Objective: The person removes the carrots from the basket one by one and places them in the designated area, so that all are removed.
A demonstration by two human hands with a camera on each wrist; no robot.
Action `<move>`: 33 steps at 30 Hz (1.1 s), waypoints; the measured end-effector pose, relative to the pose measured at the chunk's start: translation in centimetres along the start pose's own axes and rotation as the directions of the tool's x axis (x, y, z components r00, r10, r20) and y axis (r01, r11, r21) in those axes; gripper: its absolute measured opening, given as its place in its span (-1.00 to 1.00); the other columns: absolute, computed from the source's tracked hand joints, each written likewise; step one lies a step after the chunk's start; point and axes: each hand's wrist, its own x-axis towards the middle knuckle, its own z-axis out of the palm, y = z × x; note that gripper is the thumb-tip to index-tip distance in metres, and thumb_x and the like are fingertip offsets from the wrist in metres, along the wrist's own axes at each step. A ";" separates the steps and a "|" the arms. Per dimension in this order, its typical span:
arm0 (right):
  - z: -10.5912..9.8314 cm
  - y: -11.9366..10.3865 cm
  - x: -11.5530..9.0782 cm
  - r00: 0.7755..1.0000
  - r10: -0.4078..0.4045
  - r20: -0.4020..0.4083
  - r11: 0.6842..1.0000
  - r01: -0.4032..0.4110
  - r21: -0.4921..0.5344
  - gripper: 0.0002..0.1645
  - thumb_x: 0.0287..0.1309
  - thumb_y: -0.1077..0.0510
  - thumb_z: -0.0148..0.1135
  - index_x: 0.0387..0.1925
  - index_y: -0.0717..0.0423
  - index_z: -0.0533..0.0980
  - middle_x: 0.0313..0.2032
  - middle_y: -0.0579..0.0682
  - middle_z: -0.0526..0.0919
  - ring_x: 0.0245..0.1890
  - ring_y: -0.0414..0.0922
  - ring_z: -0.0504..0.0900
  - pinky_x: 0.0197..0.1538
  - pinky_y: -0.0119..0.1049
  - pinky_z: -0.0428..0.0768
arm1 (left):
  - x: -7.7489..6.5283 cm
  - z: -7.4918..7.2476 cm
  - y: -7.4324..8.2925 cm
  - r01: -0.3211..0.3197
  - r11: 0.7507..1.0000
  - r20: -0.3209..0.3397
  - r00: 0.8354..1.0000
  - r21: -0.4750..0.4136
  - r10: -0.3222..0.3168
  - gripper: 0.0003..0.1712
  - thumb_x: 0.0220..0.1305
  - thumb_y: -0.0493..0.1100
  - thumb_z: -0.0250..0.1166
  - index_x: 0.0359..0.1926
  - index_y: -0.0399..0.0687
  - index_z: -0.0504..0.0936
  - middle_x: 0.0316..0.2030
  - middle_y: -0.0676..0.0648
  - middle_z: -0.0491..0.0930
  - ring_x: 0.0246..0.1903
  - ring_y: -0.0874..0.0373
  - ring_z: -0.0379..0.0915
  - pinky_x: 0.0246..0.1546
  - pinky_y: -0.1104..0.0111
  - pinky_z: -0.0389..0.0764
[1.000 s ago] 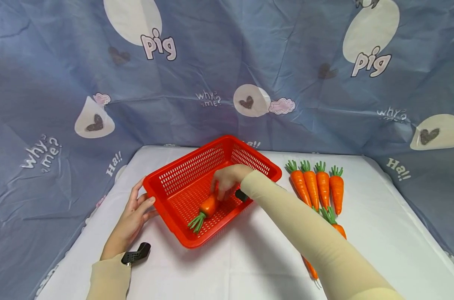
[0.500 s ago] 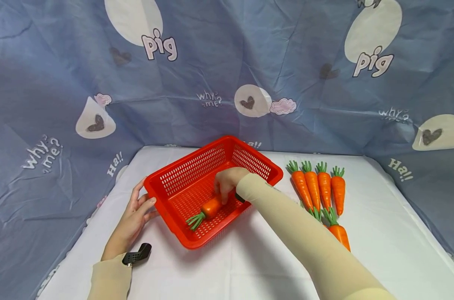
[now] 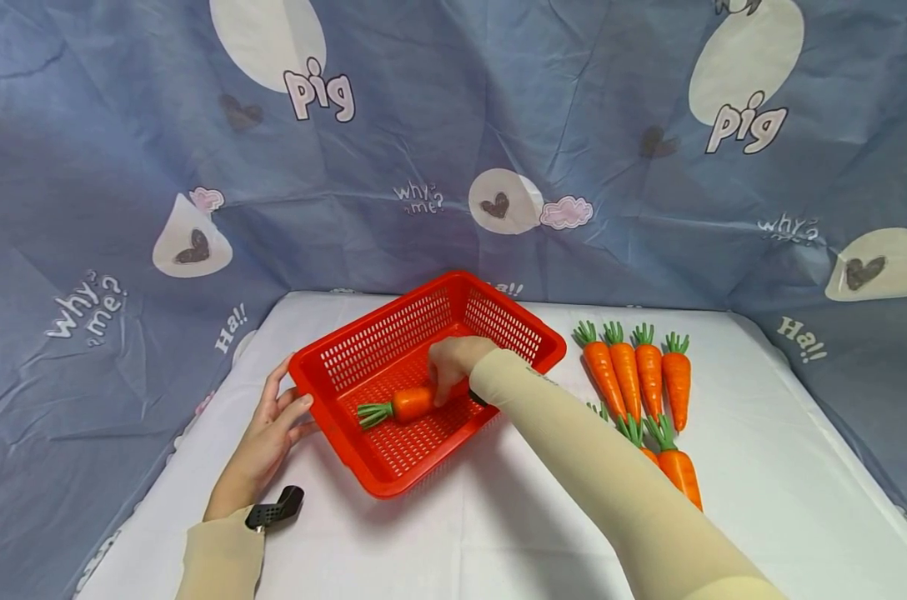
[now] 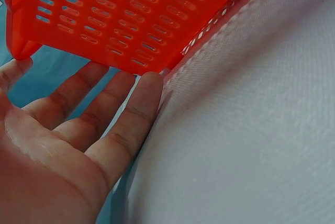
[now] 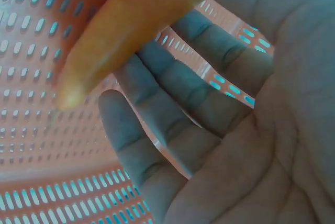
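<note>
A red plastic basket [image 3: 356,475] with slotted walls sits at an angle on the white table. My left hand [image 3: 268,433] holds its left corner, thumb on the rim and the other fingers against the outer side. In the left wrist view those fingers [image 4: 128,114] reach the wall's lower edge. Inside the basket, my right hand [image 3: 457,362] pinches an orange carrot [image 3: 412,403] with green leaf stalks, which point left. The carrot's tapering end [image 5: 99,51] shows between thumb and fingers in the right wrist view; the head view hides it behind the hand.
Right of the basket, several carrots [image 3: 650,379] lie side by side with tops away from me. Nearer, another carrot [image 3: 678,475] lies beside others partly hidden by my right sleeve [image 3: 596,467]. A blue patterned cloth [image 3: 393,242] hangs behind the table [image 3: 393,550].
The carrot in my right hand has turned, its green top swinging away from me and left, from the basket's near corner towards its left side. My left hand stays on the basket.
</note>
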 end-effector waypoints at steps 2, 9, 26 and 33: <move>0.1 -0.1 -0.1 1.000 -0.010 -0.002 1.000 0.010 -0.014 -0.72 0.20 -0.06 0.61 -0.10 -0.14 0.73 -0.11 -0.18 0.73 -0.14 -0.15 0.56 -0.01 -0.18 0.61 | 0.0 0.0 0.0 0.003 1.000 -0.003 1.000 0.002 -0.003 -0.16 0.66 -0.15 0.13 0.73 0.36 -0.07 0.28 0.20 0.57 0.06 0.34 0.68 0.02 0.39 0.77; 0.5 -0.3 0.1 0.999 -0.046 0.019 0.996 0.047 -0.073 -0.46 0.41 0.02 0.40 0.37 -0.22 0.56 0.21 -0.14 0.68 0.15 -0.09 0.54 0.32 -0.03 0.57 | 0.0 0.0 0.0 0.004 1.000 -0.004 1.000 0.010 -0.004 -0.15 0.66 -0.15 0.13 0.73 0.35 -0.08 0.29 0.17 0.55 0.05 0.32 0.69 0.02 0.39 0.77; -0.1 0.1 0.2 0.998 -0.047 0.050 0.992 0.053 -0.117 -0.50 0.47 0.01 0.28 0.38 -0.19 0.48 0.19 -0.09 0.66 0.10 -0.06 0.54 0.25 -0.06 0.56 | 0.0 -0.1 -0.1 -0.016 1.000 0.020 1.000 0.004 0.016 -0.18 0.68 -0.14 0.10 0.72 0.37 -0.07 0.29 0.18 0.56 0.05 0.34 0.69 0.03 0.37 0.77; -0.8 0.7 0.0 0.995 -0.097 0.022 0.990 0.099 -0.100 -0.64 0.46 0.02 0.30 0.21 -0.15 0.50 0.04 -0.04 0.68 0.02 -0.06 0.57 0.17 -0.13 0.54 | -0.1 -0.2 -0.2 -0.010 1.000 0.018 1.000 0.015 0.010 -0.18 0.69 -0.12 0.10 0.72 0.39 -0.08 0.31 0.18 0.53 0.07 0.34 0.68 0.05 0.38 0.76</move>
